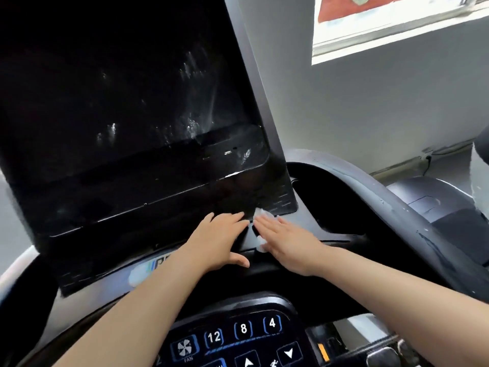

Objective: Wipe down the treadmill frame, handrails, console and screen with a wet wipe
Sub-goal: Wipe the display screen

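Smeared black screen [119, 102] above grey console [330, 247], grey wall [370, 102] behind.

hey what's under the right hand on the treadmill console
A white wet wipe lies under the flat right hand, peeking out at its fingers and thumb side. Its middle is covered.

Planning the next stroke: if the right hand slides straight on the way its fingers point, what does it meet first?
Probably the lower edge of the screen housing: the right hand, flat on the wet wipe, points up-left toward it. Depth is unclear.
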The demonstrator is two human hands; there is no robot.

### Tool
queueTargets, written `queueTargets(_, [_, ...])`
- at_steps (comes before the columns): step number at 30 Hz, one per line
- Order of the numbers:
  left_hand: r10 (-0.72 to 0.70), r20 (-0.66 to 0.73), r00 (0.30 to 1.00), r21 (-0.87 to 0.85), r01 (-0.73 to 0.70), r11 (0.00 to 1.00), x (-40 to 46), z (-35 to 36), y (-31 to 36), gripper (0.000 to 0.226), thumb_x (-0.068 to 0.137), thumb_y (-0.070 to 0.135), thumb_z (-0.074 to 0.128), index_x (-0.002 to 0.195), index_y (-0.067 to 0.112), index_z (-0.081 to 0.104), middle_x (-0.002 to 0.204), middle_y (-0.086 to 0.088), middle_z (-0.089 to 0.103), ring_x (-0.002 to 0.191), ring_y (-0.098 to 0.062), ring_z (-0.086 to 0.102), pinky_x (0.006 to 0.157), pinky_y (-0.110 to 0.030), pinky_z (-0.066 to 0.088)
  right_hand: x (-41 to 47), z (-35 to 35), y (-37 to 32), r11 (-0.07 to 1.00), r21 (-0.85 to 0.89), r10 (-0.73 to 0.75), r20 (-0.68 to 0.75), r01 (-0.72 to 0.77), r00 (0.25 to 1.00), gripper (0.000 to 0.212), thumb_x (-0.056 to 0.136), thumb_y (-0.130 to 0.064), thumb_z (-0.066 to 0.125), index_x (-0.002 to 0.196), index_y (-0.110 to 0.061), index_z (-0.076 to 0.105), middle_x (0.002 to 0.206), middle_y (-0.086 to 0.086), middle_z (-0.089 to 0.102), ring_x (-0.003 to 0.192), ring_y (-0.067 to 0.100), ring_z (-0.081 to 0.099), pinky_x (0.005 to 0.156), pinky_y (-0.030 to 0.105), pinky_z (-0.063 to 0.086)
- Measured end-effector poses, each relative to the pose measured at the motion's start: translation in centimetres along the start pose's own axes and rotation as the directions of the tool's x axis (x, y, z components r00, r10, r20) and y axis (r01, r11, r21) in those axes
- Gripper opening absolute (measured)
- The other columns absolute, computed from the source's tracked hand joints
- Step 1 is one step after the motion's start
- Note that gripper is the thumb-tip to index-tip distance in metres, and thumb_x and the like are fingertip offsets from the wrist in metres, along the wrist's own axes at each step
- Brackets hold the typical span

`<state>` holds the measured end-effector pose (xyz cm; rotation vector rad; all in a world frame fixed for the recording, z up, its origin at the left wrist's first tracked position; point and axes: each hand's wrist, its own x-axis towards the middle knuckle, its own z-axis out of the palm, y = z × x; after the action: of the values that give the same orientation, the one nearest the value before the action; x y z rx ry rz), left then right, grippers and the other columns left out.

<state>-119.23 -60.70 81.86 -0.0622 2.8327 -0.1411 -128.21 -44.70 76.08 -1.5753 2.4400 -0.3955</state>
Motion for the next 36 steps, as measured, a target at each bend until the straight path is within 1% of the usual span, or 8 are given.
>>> queueTargets(8, [0.046, -0.036, 0.998, 0.065, -0.044, 0.997, -1.6, -0.2, -0.5, 0.082, 0.085, 0.058, 0.053, 0.15, 0.024, 0.016, 0.159, 0.003, 0.003, 0.146, -0.017, 0.004, 0.117, -0.038, 0.002, 0.1, -2.2, 2.8, 0.982, -0.174, -0.052, 0.113, 0.071, 0.992, 0.056, 0.104, -0.032, 0.025, 0.152, -0.019, 0.0, 0.159, -0.007, -0.005, 0.139, -0.003, -0.011, 0.109, 0.02, -0.013])
queueTargets(15, [0.093, -0.052, 0.994, 0.074, -0.089, 0.993, -3.3, 0.2, -3.9, 0.068, 0.092, 0.056, 0.042, 0.149, 0.025, 0.02, 0.159, 0.005, 0.007, 0.145, -0.015, 0.006, 0.117, -0.037, 0.002, 3.9, -0.9, -1.8, 0.985, -0.106, -0.124, 0.138, 0.139, 0.983, 0.055, 0.104, -0.027, 0.03, 0.152, -0.018, 0.006, 0.159, -0.006, 0.0, 0.143, 0.002, -0.006, 0.111, 0.02, -0.012])
queueTargets(20, [0.166, -0.117, 0.979, 0.257, -0.132, 0.957, -2.9, 0.5, -5.7, 0.055, 0.1, 0.039, 0.035, 0.149, 0.021, 0.019, 0.159, 0.002, 0.006, 0.146, -0.018, 0.003, 0.116, -0.041, 0.0, 5.6, -1.9, -0.6, 0.926, -0.281, -0.209, 0.179, 0.254, 0.961, 0.055, 0.101, -0.039, 0.019, 0.15, -0.024, -0.002, 0.156, -0.013, -0.002, 0.143, 0.001, -0.007, 0.116, 0.03, -0.012])
queueTargets(22, [0.198, -0.129, 0.972, 0.342, -0.143, 0.929, -3.0, 0.7, -6.5, 0.055, 0.1, 0.024, 0.037, 0.15, 0.017, 0.015, 0.159, -0.002, -0.001, 0.146, -0.021, -0.003, 0.116, -0.043, -0.004, 4.3, -3.0, 2.8, 0.865, -0.425, -0.253, 0.091, 0.267, 0.963, 0.056, 0.098, -0.042, 0.009, 0.148, -0.023, -0.005, 0.156, -0.01, 0.003, 0.143, 0.003, -0.009, 0.118, 0.036, 0.0])
queueTargets(28, [0.13, -0.084, 0.988, 0.422, -0.083, 0.903, -4.8, 1.6, -8.5, 0.058, 0.098, 0.015, 0.036, 0.15, 0.011, 0.011, 0.159, -0.007, -0.008, 0.146, -0.025, -0.007, 0.116, -0.043, -0.007, 7.5, -4.3, 3.7, 0.669, -0.608, -0.392, 0.2, 0.427, 0.898, 0.054, 0.097, -0.038, 0.022, 0.144, -0.014, 0.035, 0.15, 0.0, 0.035, 0.143, 0.014, 0.023, 0.114, 0.032, 0.008])
queueTargets(31, [0.102, -0.144, 0.984, 0.372, -0.042, 0.927, -6.3, 2.6, -9.7, 0.062, 0.08, 0.024, 0.067, 0.137, 0.011, 0.046, 0.151, -0.01, 0.033, 0.138, -0.022, 0.033, 0.113, -0.039, 0.025, 11.2, -2.7, -1.5, 0.596, -0.557, -0.55, 0.242, 0.578, 0.8, 0.061, 0.095, -0.041, 0.015, 0.144, -0.012, 0.038, 0.151, 0.003, 0.033, 0.141, 0.014, 0.024, 0.114, 0.029, -0.001])
queueTargets(33, [0.082, -0.221, 0.972, 0.29, -0.015, 0.957, -7.3, 3.2, -10.5, 0.061, 0.042, 0.025, 0.088, 0.1, 0.014, 0.074, 0.111, -0.006, 0.068, 0.101, -0.019, 0.066, 0.086, -0.032, 0.052, 13.4, -1.0, -4.8, 0.552, -0.543, -0.599, 0.269, 0.633, 0.754, 0.073, 0.09, -0.046, -0.003, 0.15, -0.013, 0.023, 0.157, 0.002, 0.016, 0.144, 0.01, 0.003, 0.111, 0.027, -0.016])
queueTargets(36, [0.009, -0.272, 0.962, 0.191, 0.045, 0.981, -9.0, 4.4, -11.6, 0.06, 0.029, 0.016, 0.089, 0.087, 0.015, 0.076, 0.092, -0.003, 0.071, 0.08, -0.018, 0.069, 0.073, -0.028, 0.056, 15.3, -0.6, -6.9, 0.443, -0.594, -0.644, 0.31, 0.672, 0.699, 0.08, 0.082, -0.044, -0.017, 0.151, -0.016, 0.012, 0.159, 0.0, 0.006, 0.145, 0.008, -0.006, 0.108, 0.03, -0.027])
